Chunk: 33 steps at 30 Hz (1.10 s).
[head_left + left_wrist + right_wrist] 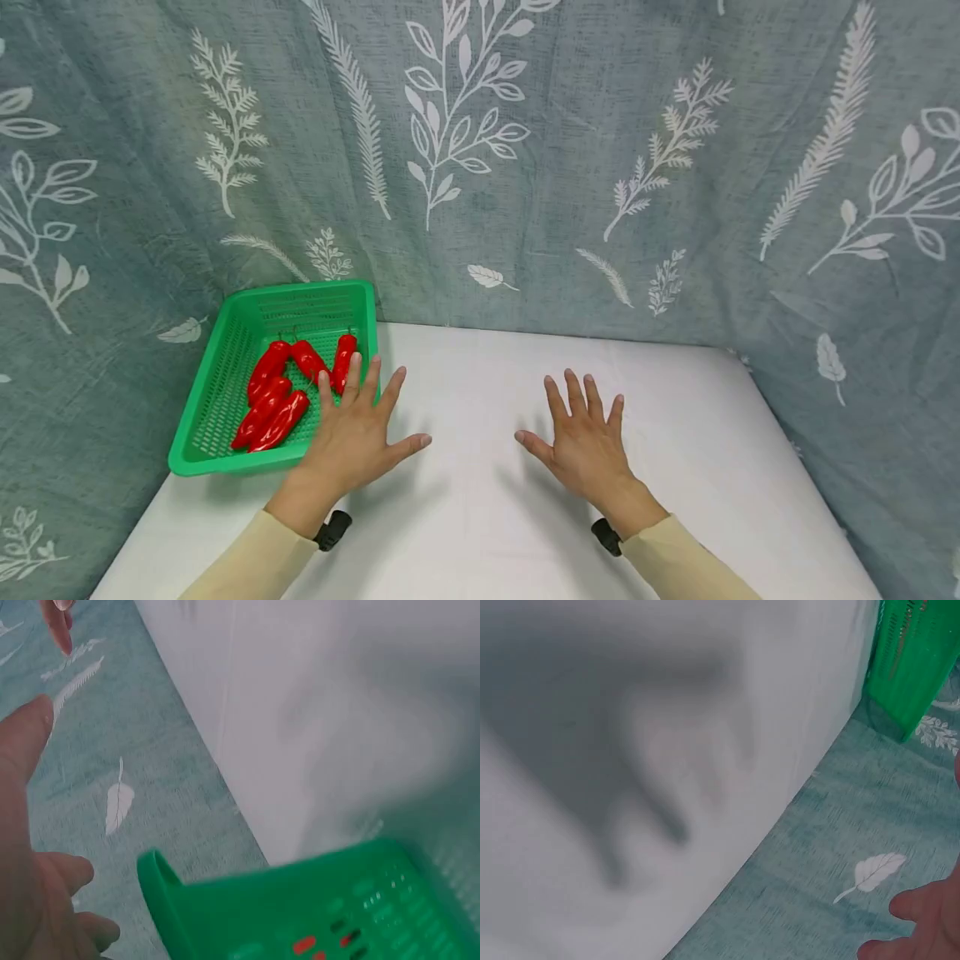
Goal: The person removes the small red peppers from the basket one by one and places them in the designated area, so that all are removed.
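Fingers spread, my left hand (356, 442) hovers palm down beside the right edge of a green plastic basket (198, 417), its fingertips overlapping the basket in the head view. Several glossy red peppers (279, 421) lie inside; one upright pepper (344, 358) is partly hidden behind the fingers. Across the table, my right hand (588, 446) is held above the white surface, fingers also spread, with nothing in it. The left wrist view shows the basket's side wall (270, 900) close to the left hand (45, 900). Fingers of the right hand (922, 922) show at that view's edge.
A white cloth-covered table (480, 517) spreads under both hands. Behind and at the sides hangs a grey-green curtain (555, 167) with white leaf prints, meeting the table's back edge. The basket stands at the table's back left corner. Dark bands (333, 530) circle both wrists.
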Each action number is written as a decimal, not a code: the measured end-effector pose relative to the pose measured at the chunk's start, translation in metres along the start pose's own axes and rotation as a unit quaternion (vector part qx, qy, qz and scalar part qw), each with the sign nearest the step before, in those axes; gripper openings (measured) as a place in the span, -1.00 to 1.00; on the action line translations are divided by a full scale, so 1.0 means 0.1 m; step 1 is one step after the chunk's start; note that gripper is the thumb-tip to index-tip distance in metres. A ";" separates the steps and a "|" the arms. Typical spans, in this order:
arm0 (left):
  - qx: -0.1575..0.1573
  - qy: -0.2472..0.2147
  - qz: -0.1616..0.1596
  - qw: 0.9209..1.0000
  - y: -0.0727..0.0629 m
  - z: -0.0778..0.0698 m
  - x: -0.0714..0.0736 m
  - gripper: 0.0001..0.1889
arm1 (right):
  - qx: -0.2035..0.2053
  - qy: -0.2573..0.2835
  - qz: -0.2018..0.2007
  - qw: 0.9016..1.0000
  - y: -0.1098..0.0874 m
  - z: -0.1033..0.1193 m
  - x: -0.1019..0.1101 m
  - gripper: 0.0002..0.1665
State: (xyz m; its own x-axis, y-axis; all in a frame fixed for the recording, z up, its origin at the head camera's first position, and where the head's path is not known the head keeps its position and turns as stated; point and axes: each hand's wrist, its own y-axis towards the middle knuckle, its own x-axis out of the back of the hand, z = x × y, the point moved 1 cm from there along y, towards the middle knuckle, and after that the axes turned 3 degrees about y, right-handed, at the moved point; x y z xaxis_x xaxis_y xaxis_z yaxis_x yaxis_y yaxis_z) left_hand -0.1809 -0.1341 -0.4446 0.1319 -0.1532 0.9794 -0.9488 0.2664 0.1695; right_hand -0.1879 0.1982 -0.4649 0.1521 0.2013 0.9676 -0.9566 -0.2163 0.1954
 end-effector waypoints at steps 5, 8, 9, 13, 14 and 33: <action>0.003 -0.015 -0.010 1.000 -0.02 0.21 0.11 0.06 | 0.016 0.002 0.009 1.000 0.14 0.29 0.00 0.14; 0.010 -0.024 -0.013 1.000 -0.06 0.44 0.22 0.05 | 0.039 0.009 0.012 0.999 0.26 0.57 0.00 0.11; 0.016 -0.027 -0.012 0.999 -0.09 0.54 0.26 0.04 | 0.048 0.014 0.016 0.999 0.30 0.68 0.00 0.10; 0.053 -0.037 -0.003 0.998 -0.24 0.97 0.35 0.06 | 0.090 0.030 0.038 0.995 0.47 1.13 -0.05 0.06; 0.065 -0.038 0.002 0.997 -0.28 1.08 0.36 0.07 | 0.101 0.031 0.045 0.993 0.50 1.24 -0.06 0.05; 0.116 -0.065 0.096 0.986 -0.59 1.85 0.14 0.28 | 0.187 0.055 0.152 0.969 0.72 1.99 -0.42 0.10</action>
State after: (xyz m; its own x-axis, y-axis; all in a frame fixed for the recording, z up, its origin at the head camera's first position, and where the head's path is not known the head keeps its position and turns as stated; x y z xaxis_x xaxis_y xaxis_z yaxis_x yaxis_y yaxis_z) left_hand -0.1768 -0.3283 -0.4615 -0.0806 -0.2459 0.9659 -0.9949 0.0792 -0.0628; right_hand -0.2134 -0.0157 -0.4603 -0.1695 0.1693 0.9709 -0.7924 -0.6091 -0.0321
